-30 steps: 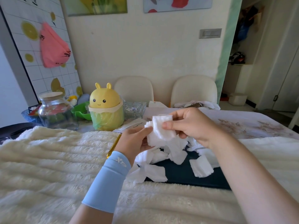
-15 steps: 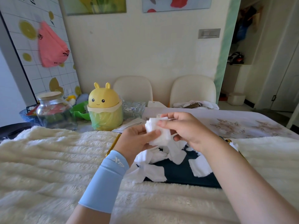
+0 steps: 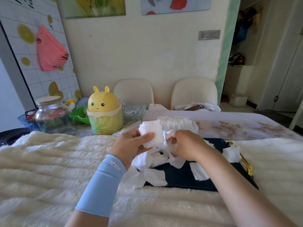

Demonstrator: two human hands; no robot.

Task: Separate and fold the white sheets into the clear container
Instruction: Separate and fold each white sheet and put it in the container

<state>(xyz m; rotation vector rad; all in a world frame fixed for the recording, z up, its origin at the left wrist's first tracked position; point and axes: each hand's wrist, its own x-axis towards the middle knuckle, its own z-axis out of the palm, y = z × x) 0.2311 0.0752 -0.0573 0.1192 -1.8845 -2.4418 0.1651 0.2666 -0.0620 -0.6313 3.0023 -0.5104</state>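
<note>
My left hand (image 3: pixel 131 145) pinches a small stack of folded white sheets (image 3: pixel 151 133) between thumb and fingers, above the table. My right hand (image 3: pixel 183 145) is just to its right, fingers curled on another white sheet (image 3: pixel 167 134) at the edge of the pile. Several loose white sheets (image 3: pixel 152 176) lie crumpled on and beside a dark tray (image 3: pixel 180 181) under both hands. Behind the hands stands a clear container (image 3: pixel 178 122) packed with upright folded white sheets.
A fluffy cream blanket (image 3: pixel 49 161) covers the near table. At the back left stand a yellow bunny-lidded bin (image 3: pixel 105 112), a glass jar (image 3: pixel 52 115), a green bowl (image 3: pixel 78 113) and a clear glass dish (image 3: pixel 133 112). Two cream chairs (image 3: pixel 195 90) face me.
My left hand now holds the folded stack alone. My right hand has let go of it and dropped slightly to the right, onto another sheet. The clear container has come into view.
</note>
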